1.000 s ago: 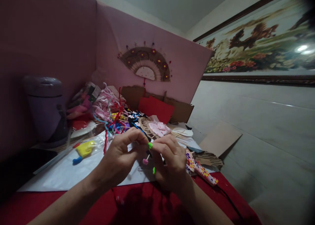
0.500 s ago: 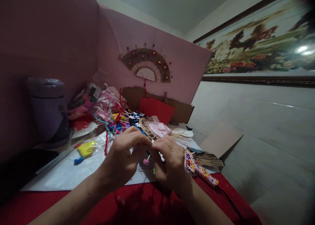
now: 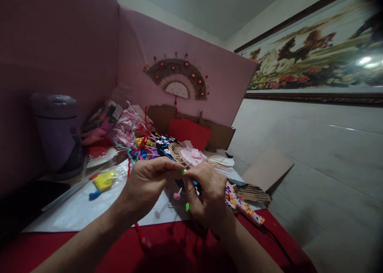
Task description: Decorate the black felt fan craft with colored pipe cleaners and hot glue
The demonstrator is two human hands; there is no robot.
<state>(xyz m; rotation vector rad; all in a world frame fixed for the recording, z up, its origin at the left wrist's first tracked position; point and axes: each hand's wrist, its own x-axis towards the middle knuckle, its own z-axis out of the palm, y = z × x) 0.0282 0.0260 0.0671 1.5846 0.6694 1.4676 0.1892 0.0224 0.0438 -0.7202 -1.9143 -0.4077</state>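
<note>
A small green piece (image 3: 183, 171) is pinched between the fingertips of my left hand (image 3: 149, 183) and my right hand (image 3: 206, 189), which meet in front of the craft fan. The black fan (image 3: 164, 145), with white flowers and blue trim, spreads behind my hands, and its near part is hidden by them. Below my fingers show a pink lump on a stick (image 3: 177, 195) and a bright green lump (image 3: 187, 206). Pink dotted fabric (image 3: 193, 155) lies at the fan's middle.
At the left stand a purple tumbler (image 3: 58, 133) and a bag with yellow clay (image 3: 104, 180). A flower-patterned glue gun (image 3: 248, 211) with a black cord lies right. Behind are red card (image 3: 190, 133), cardboard (image 3: 223, 136) and a finished fan (image 3: 179, 78) on the pink board.
A green piece now shows between my fingertips. My left hand has shifted slightly, and the bright green lump below is more visible. A red cord now hangs over the table's front edge.
</note>
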